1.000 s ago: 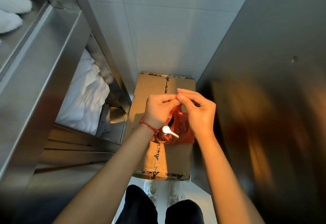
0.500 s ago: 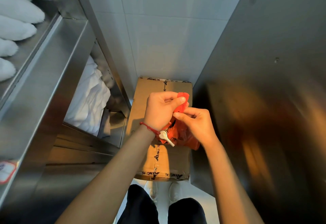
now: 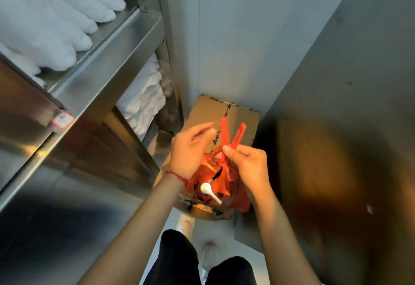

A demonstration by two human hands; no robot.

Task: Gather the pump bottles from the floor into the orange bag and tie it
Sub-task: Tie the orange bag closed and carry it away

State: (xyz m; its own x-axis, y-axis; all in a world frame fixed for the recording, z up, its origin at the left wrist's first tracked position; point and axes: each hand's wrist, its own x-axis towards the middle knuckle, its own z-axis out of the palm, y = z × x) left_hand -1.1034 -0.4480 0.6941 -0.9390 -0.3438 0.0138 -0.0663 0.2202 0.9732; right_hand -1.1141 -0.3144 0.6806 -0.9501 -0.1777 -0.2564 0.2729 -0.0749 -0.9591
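The orange bag hangs in front of me above a cardboard box. Its neck is gathered into a knot, and two orange handle loops stick up from it. My right hand pinches the bag at the knot, thumb and fingers closed on the plastic. To the left of the loops my left hand is off the bag, its fingers loosely spread and empty. A white pump head pokes out through a gap in the bag's side. The bottles themselves are hidden inside.
A steel shelf rack with folded white towels fills the left. A dark metal panel closes the right side and a tiled wall stands ahead. My legs and white shoes stand on the pale floor below.
My left hand has let go of the bag handles and moved left. The handle loops now stand free above the knot, which my right hand keeps hold of. The camera tilted and moved closer.
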